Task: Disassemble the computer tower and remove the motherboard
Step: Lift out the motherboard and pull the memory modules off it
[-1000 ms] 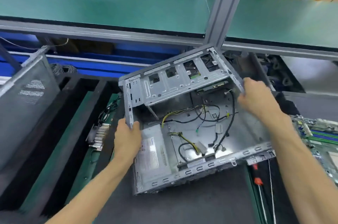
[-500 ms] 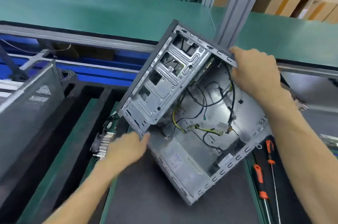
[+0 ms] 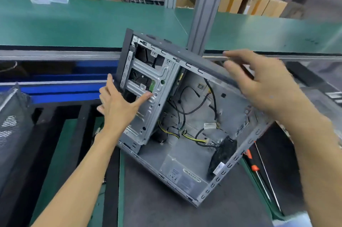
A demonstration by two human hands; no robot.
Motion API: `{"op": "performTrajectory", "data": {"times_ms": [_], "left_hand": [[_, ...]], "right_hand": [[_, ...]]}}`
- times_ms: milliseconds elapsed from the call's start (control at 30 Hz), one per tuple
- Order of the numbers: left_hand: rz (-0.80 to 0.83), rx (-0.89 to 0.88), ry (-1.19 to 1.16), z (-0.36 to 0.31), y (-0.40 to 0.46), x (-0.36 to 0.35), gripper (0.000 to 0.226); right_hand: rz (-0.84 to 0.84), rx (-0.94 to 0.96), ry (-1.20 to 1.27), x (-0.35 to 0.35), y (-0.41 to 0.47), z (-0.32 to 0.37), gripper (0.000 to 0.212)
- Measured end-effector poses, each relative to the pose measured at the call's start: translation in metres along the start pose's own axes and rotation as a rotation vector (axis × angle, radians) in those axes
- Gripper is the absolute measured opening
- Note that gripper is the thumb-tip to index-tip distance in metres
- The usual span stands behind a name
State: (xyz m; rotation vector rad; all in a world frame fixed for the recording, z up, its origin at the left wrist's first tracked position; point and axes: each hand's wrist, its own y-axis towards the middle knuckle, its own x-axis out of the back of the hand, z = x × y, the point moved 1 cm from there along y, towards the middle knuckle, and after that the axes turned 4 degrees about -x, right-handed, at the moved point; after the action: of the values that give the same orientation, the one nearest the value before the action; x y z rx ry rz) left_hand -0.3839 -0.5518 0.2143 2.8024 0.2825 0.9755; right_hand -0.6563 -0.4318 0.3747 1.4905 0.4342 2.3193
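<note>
Gutted grey steel computer tower case [image 3: 185, 115] tipped on a corner over the dark bench mat [image 3: 157, 208], loose cables inside, no motherboard visible (likely out already). Left hand [image 3: 118, 104] spread flat against the drive cage; right hand [image 3: 259, 82] open, hovering by the top rail. Next: regrip both sides, set case aside.

bench mat [image 3: 166, 213] | computer case [image 3: 185, 162] (tilted) | screwdrivers [image 3: 259, 171]
</note>
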Motion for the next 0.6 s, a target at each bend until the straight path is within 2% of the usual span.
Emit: {"op": "performTrajectory", "data": {"times_ms": [67, 100, 133, 167, 233, 300, 367, 433, 500, 600], "left_hand": [[0.021, 0.013, 0.036, 0.005, 0.005, 0.002, 0.132], [0.023, 0.014, 0.032, 0.007, 0.007, 0.002, 0.131], [0.015, 0.01, 0.007, 0.009, 0.01, 0.003, 0.127], [0.011, 0.003, -0.042, 0.011, 0.011, 0.003, 0.12], [0.017, 0.0, -0.21, 0.017, 0.015, 0.004, 0.101], [0.022, 0.016, -0.346, 0.023, 0.019, 0.006, 0.093], [-0.012, 0.01, -0.388, 0.032, 0.022, 0.012, 0.085], [-0.035, -0.011, -0.367, 0.039, 0.022, 0.017, 0.07], [-0.037, -0.051, -0.359, 0.042, 0.021, 0.018, 0.05], [-0.065, -0.086, -0.41, 0.034, 0.021, 0.019, 0.042]], "right_hand": [[-0.431, -0.109, 0.269, 0.019, -0.028, -0.032, 0.037], [-0.583, -0.238, 0.428, 0.021, -0.044, -0.049, 0.035], [-0.655, -0.401, 0.6, 0.016, -0.06, -0.062, 0.035], [-0.647, -0.579, 0.786, 0.004, -0.074, -0.068, 0.034], [-0.474, -0.851, 1.102, -0.034, -0.098, -0.063, 0.033], [-0.395, -1.059, 1.198, -0.066, -0.112, -0.047, 0.035], [-0.416, -1.215, 1.222, -0.081, -0.118, -0.035, 0.042], [-0.443, -1.266, 1.237, -0.083, -0.12, -0.031, 0.045], [-0.475, -1.229, 1.294, -0.084, -0.121, -0.029, 0.046], [-0.471, -1.205, 1.332, -0.084, -0.113, -0.03, 0.047]]}}
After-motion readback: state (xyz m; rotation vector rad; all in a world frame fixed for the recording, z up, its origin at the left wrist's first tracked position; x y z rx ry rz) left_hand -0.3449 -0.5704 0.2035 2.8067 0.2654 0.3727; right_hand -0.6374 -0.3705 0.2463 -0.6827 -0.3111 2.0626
